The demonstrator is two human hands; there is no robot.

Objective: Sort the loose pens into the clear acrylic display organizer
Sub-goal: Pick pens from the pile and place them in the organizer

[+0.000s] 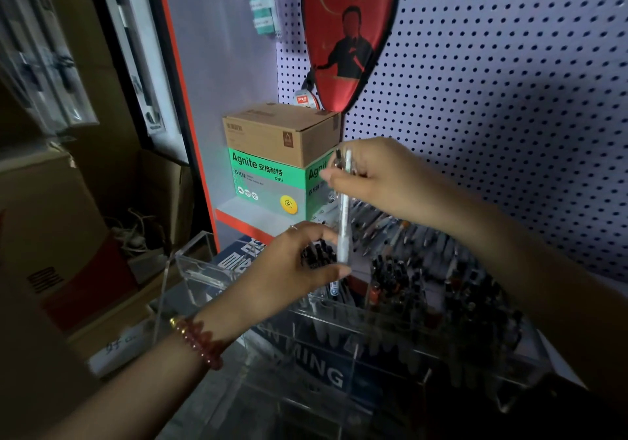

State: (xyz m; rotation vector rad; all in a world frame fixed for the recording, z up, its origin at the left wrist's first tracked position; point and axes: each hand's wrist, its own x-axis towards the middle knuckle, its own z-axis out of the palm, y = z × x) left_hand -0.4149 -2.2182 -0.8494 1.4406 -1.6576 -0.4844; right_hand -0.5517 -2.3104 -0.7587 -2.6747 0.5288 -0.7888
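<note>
1. Our right hand [375, 176] pinches the top of a white pen [343, 215] and our left hand [294, 264] grips its lower end, upright above the organizer [326, 307].
2. Many sorted pens [475, 297] already fill compartments; we judge that the loose pens [401, 225] behind remain.

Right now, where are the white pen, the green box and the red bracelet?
white pen [344, 215]: head view, middle of its barrel.
green box [265, 184]: head view, its front face.
red bracelet [197, 341]: head view, beads on the left wrist.

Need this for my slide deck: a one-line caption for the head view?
Right hand holds a white pen upright above the clear acrylic organizer while the left hand grips dark pens.
</note>
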